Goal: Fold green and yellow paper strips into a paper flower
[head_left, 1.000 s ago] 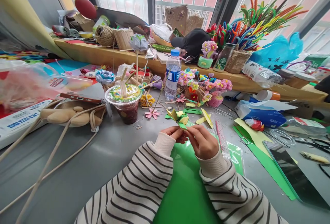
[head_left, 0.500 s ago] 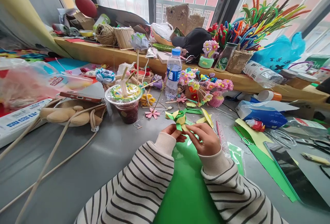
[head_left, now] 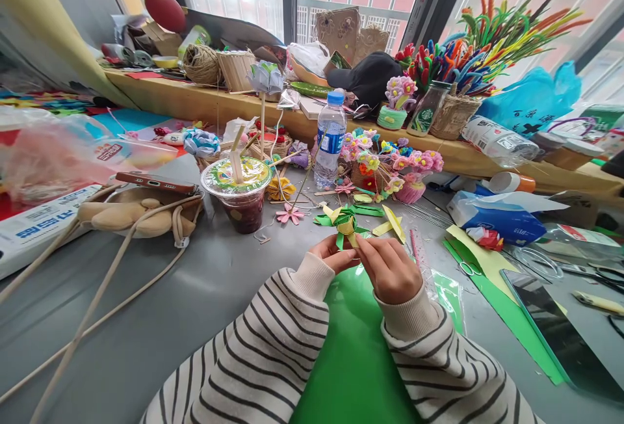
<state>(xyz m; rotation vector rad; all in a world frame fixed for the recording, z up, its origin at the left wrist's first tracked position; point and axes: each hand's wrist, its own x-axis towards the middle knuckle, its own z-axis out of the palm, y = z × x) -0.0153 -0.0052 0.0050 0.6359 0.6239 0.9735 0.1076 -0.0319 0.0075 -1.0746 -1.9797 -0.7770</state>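
Observation:
Both my hands meet at the middle of the table around a small yellow and green folded paper piece point(head_left: 347, 227). My left hand point(head_left: 331, 256) grips it from below and to the left, fingers curled. My right hand point(head_left: 390, 266) pinches its yellow paper end between thumb and fingers. Just beyond lie more green paper strips point(head_left: 368, 211) and a crossed yellow paper strip point(head_left: 392, 222). A shiny green sheet point(head_left: 358, 346) is spread under my forearms. A pink paper flower point(head_left: 289, 214) lies to the left of my hands.
A lidded drink cup point(head_left: 238, 199) stands left of my hands, a water bottle point(head_left: 330, 144) behind them. Crocheted flowers point(head_left: 414, 164) sit at the back. On the right are scissors point(head_left: 468, 268), a tissue pack point(head_left: 494, 216) and a dark-screened tablet point(head_left: 556, 326). A beige bag point(head_left: 131, 216) lies left.
The yellow part of the paper piece has turned and now looks rounder. My right hand's fingers have tilted more upright, and my left thumb has moved right toward them.

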